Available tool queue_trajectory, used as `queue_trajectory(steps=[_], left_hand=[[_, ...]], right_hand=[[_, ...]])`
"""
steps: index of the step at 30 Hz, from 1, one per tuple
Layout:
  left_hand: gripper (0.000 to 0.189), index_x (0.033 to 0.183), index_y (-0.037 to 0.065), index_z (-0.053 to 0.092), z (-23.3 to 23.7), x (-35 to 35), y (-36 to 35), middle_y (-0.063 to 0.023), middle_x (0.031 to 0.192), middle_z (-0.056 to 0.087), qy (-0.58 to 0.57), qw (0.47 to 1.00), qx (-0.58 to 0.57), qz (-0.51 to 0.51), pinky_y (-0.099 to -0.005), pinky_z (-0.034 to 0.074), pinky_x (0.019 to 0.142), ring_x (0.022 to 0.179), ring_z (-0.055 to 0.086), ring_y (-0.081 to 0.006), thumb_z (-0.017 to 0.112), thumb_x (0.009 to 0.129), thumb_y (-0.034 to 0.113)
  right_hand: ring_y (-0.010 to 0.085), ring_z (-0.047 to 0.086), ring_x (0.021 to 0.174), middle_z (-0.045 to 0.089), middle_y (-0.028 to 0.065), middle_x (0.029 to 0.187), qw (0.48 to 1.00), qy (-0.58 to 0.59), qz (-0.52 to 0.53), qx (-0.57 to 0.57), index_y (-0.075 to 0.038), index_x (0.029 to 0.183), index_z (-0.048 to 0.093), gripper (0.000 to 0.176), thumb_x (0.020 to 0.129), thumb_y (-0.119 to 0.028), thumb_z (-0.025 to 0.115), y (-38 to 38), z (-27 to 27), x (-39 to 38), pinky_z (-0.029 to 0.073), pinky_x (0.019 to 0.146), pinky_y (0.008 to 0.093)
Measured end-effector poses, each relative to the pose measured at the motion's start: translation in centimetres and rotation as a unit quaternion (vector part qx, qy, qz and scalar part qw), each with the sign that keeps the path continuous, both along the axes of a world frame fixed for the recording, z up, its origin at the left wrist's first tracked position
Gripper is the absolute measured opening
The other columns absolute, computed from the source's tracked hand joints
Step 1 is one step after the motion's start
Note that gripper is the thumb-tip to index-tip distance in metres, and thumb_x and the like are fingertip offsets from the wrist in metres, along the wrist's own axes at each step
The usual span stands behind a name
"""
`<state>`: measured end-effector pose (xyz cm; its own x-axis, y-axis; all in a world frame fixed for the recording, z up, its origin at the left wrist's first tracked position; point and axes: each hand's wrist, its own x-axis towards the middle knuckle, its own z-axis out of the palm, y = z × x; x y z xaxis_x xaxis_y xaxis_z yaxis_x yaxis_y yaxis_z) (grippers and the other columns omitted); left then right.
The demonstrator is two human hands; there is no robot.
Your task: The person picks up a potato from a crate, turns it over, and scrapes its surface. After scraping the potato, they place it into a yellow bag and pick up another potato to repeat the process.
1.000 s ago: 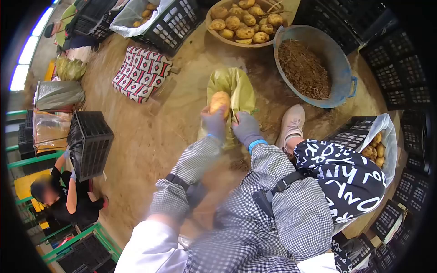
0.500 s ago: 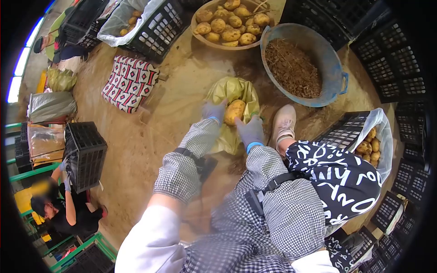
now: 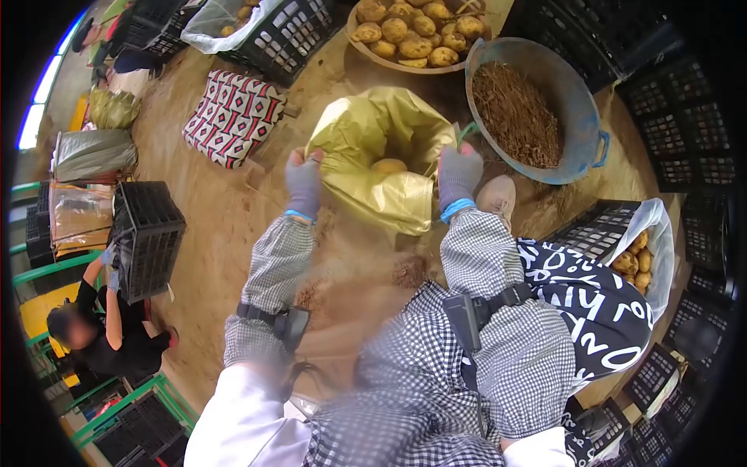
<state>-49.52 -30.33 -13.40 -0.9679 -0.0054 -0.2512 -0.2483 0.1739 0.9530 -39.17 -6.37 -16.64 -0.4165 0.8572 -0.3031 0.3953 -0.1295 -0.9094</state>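
A shiny yellow-green bag [image 3: 366, 191] hangs spread between my hands with its mouth facing up. One potato [image 3: 388, 166] shows inside it; the rest of the interior is shadowed. My left hand [image 3: 303, 183], in a grey glove, is closed on the bag's left rim. On the opposite side my gloved right hand [image 3: 461, 175] grips the right rim, and a green tie string [image 3: 468, 131] sticks up beside its fingers.
Beyond the bag are a basin of potatoes [image 3: 416, 64] and a blue tub [image 3: 580, 117] holding brown debris. A patterned cushion [image 3: 233, 117] lies left. A lined crate [image 3: 595, 226] with potatoes stands right. Far left, a person [image 3: 113, 331] handles a black crate [image 3: 148, 241].
My hands have moved apart from around the potato to the bag's two sides. The bag is now spread wide and the potato sits inside it.
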Motion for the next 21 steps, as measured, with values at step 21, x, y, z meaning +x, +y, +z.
queue_trajectory(steps=[21], left_hand=[[0.023,0.106,0.001,0.058,0.7,0.5,0.6,-0.0048,0.09,0.062,-0.016,0.996,0.05,0.079,-0.0274,0.046,0.065,0.074,0.056,-0.0123,0.067,0.089,0.012]], right_hand=[[0.0121,0.063,0.077,0.071,0.0069,0.089,0.926,0.261,0.228,0.152,-0.001,0.106,0.069,0.023,0.096,-0.018,0.057,12.1,22.6,1.0,0.048,0.067,0.0257]])
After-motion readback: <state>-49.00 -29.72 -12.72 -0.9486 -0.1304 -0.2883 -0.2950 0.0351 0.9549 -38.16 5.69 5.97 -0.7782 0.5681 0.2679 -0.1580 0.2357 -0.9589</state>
